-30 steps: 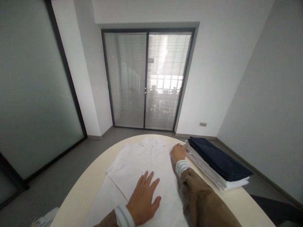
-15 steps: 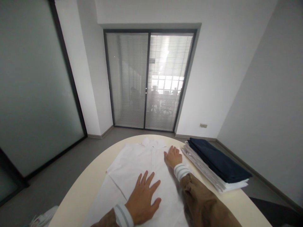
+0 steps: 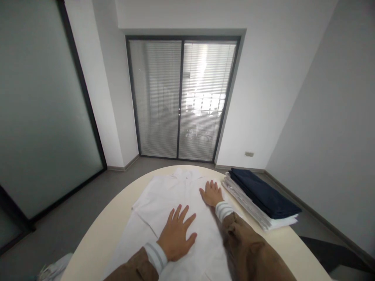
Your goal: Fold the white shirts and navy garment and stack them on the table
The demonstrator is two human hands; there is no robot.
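A white shirt (image 3: 164,199) lies spread flat on a cream oval table (image 3: 102,234), collar toward the far edge. My left hand (image 3: 177,234) presses flat on the shirt's middle, fingers spread. My right hand (image 3: 211,193) lies flat on the shirt's upper right part, near the shoulder, fingers apart. Neither hand grips the cloth. Both arms wear brown sleeves with striped white cuffs.
A stack of folded white garments topped by a dark navy one (image 3: 262,197) sits on the table's right side, close to my right hand. White cloth (image 3: 54,267) lies low at the left. Sliding glass doors with blinds (image 3: 181,97) stand ahead.
My right hand slid left from the shirt's right edge beside the stack onto the shirt's upper part. My left hand stayed pressed on the shirt.
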